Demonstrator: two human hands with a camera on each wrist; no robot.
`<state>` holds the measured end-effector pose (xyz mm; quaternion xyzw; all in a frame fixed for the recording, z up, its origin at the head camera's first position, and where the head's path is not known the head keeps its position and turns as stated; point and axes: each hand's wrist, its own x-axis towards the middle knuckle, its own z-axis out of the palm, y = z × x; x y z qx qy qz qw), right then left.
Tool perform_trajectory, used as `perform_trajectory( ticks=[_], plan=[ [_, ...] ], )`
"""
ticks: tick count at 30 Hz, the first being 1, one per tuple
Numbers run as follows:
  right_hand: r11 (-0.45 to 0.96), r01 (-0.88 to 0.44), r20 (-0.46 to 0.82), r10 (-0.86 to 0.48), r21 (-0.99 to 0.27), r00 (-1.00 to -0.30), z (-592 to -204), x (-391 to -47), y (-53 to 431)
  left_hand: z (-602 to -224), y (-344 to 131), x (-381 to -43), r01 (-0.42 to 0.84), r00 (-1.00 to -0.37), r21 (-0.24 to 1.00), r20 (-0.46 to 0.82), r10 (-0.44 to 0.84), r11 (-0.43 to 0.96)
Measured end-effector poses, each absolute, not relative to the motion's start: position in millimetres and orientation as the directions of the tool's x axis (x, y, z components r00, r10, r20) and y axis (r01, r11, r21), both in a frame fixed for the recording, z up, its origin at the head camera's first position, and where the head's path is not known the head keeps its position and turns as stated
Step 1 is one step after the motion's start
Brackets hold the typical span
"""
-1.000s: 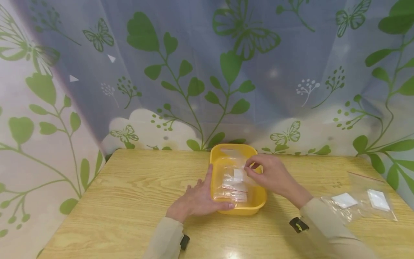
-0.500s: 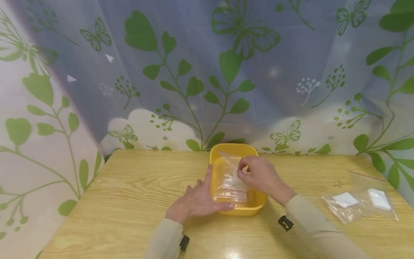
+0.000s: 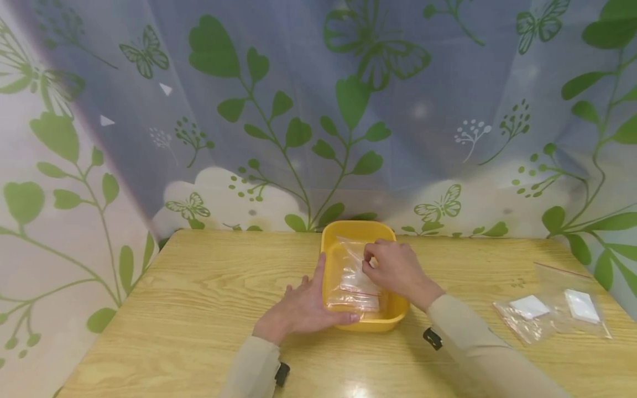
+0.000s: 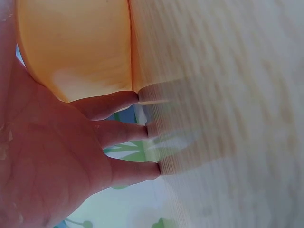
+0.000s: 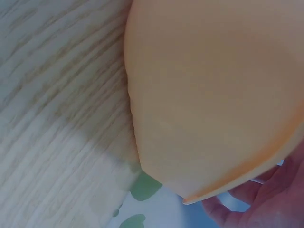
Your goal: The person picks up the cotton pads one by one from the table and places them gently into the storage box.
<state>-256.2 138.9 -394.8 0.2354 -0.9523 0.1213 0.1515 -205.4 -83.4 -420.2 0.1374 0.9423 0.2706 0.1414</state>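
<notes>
A yellow plastic box [image 3: 398, 315] stands on the table near its back edge. Inside lie clear zip-lock bags [image 3: 354, 301] with red seal lines and white contents, partly overlapping. My left hand [image 3: 306, 309] rests spread along the box's left side, its thumb over the front rim. In the left wrist view, straight fingers [image 4: 135, 172] of that hand reach down to the table beside the box wall [image 4: 76, 47]. Above the box's right half, my right hand [image 3: 398, 271] pinches a clear zip-lock bag [image 3: 350, 260] with curled fingers. Its fingertips hide part of that bag.
Two more zip-lock bags, each with a flat white piece, lie on the right of the wooden table [image 3: 224, 276]: one bag [image 3: 530, 309] is nearer, the other [image 3: 582, 307] farther right. A patterned curtain [image 3: 298, 110] hangs right behind the table.
My right hand has moved left and slightly inward over the box, bringing the bag with it. The white piece seen beside its fingertips is now mostly covered. My left hand stays on the box.
</notes>
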Motion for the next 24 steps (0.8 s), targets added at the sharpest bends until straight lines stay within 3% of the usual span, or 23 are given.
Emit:
perform_trajectory(
  ticks=[16, 24],
  plan=[
    [0.826, -0.528, 0.366, -0.437, -0.199, -0.822, -394.8, -247.3, 146.0, -419.9, -84.9, -206.3, 0.194, -0.923, 0.549, -0.178, 0.341, 0.813],
    [0.823, -0.549, 0.416, -0.453, -0.144, -0.788, -393.8, -235.4, 161.9, -418.1, -85.3, -205.1, 0.195, -0.922, 0.546, -0.182, 0.343, 0.815]
  ],
)
